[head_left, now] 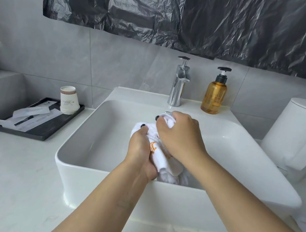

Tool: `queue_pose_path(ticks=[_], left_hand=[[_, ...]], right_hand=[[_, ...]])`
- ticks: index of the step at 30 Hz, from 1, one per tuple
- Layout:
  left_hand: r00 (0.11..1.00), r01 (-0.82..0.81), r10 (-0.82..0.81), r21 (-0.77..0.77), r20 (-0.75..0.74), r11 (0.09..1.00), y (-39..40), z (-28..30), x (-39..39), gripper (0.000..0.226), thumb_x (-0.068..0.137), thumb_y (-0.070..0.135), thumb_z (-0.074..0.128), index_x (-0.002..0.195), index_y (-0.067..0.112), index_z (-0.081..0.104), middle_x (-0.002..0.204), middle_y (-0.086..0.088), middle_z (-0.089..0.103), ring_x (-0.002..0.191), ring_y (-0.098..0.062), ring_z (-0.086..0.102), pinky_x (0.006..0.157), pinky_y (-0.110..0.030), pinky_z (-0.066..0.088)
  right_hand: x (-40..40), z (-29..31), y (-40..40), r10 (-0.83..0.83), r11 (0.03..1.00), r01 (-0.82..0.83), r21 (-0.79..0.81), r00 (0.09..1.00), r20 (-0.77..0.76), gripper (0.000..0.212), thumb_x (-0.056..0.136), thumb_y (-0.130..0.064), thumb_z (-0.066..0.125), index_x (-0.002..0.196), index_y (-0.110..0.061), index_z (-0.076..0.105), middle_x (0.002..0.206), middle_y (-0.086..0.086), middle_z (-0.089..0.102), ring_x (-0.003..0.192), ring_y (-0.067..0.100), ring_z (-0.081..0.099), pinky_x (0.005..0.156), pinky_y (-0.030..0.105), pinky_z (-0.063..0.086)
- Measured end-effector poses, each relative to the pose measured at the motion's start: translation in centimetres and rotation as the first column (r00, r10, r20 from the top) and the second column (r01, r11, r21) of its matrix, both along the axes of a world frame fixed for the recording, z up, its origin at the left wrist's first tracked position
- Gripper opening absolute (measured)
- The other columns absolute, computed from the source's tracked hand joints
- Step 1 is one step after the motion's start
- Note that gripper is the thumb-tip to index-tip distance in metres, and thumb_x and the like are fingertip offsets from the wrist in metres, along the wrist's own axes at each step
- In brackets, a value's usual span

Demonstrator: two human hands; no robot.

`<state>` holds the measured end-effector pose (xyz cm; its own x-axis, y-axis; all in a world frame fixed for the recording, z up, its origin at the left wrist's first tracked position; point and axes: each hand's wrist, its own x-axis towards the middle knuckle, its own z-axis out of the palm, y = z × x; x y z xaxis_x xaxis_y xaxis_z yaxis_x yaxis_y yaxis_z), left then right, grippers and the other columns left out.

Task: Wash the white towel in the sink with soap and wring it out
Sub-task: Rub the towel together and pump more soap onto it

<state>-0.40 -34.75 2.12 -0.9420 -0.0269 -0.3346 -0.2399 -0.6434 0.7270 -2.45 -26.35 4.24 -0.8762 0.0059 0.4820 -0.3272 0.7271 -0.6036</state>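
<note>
Item: white towel (161, 161). Located over the basin of the sink (95, 127), bunched into a rope-like roll running from the far centre to the near rim. It is kept above the basin, presumably so that run-off is caught there and not on the surface (12, 174).

Item: left hand (141, 153). Its grip is closed around the near part of the roll, fingers curled over the cloth; an orange mark on the fabric is seen just beside it.

Item: right hand (180, 135). Its grip is closed around the far end of the roll, knuckles up. The two hands are set next to each other along the roll, a placement judged suited to opposed twisting; the wringing step is taken to be in hand, though scrubbing cannot be ruled out. No suds can be made out.

Item: faucet (179, 82). Chrome, mounted at the far edge, centre. No stream is visible.

Item: soap bottle (214, 93). Amber, pump-topped, stood right of the faucet, within reach of the right hand.

Item: black tray (48, 126). Laid on the surface at left, well apart from the sink, presumably so that the stacked paper cups (68, 100) and sachets carried on it are kept dry.
</note>
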Motion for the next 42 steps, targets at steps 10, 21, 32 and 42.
queue_pose_path(ticks=[10, 21, 32, 42], left_hand=[[0.999, 0.024, -0.023, 0.036, -0.03, 0.999, -0.4, -0.3, 0.5, 0.037, 0.095, 0.045, 0.056, 0.082, 0.011, 0.055, 0.059, -0.003, 0.059, 0.056, -0.016, 0.059, 0.056, -0.021, 0.048], [0.886, 0.208, -0.288, -0.243, -0.363, 0.947, -0.4, -0.2, 1.5, 0.03, 0.067, 0.016, 0.052, 0.087, -0.005, 0.062, 0.084, -0.028, 0.059, 0.077, -0.036, 0.059, 0.072, -0.038, 0.053], [0.895, 0.21, -0.321, -0.343, -0.309, 0.916, 0.2, -0.4, 1.6, 0.033, 0.086, -0.012, 0.046, 0.093, 0.007, 0.073, 0.09, -0.01, 0.072, 0.077, -0.021, 0.066, 0.078, -0.038, 0.052], [0.943, 0.246, -0.327, -0.538, -0.058, 0.806, 1.2, -0.7, 1.1, 0.02, 0.095, 0.02, 0.063, 0.082, 0.006, 0.065, 0.078, -0.014, 0.068, 0.065, -0.025, 0.066, 0.058, -0.03, 0.055]], right_hand=[[3.6, -1.0, 4.8, 0.132, 0.918, -0.032, -0.395, 0.965, 0.227, 0.03, 0.08, -0.033, 0.061, 0.076, -0.004, 0.06, 0.065, 0.005, 0.059, 0.06, 0.022, 0.053, 0.058, 0.029, 0.05], [-1.1, 3.2, 3.9, 0.403, 0.691, -0.114, -0.714, 0.881, 0.25, 0.023, 0.088, -0.019, 0.067, 0.11, -0.014, 0.065, 0.106, 0.009, 0.069, 0.093, 0.021, 0.067, 0.084, 0.034, 0.051], [0.8, 0.7, 8.2, 0.299, 0.934, -0.214, -0.287, 0.907, 0.297, 0.023, 0.079, -0.041, 0.078, 0.094, -0.026, 0.07, 0.097, -0.004, 0.073, 0.095, 0.012, 0.066, 0.088, 0.034, 0.05], [1.1, -0.7, 12.4, -0.073, 0.769, 0.2, -0.607, 0.971, 0.227, 0.028, 0.069, -0.038, 0.064, 0.054, -0.018, 0.053, 0.056, 0.001, 0.042, 0.061, 0.016, 0.038, 0.058, 0.028, 0.032]])
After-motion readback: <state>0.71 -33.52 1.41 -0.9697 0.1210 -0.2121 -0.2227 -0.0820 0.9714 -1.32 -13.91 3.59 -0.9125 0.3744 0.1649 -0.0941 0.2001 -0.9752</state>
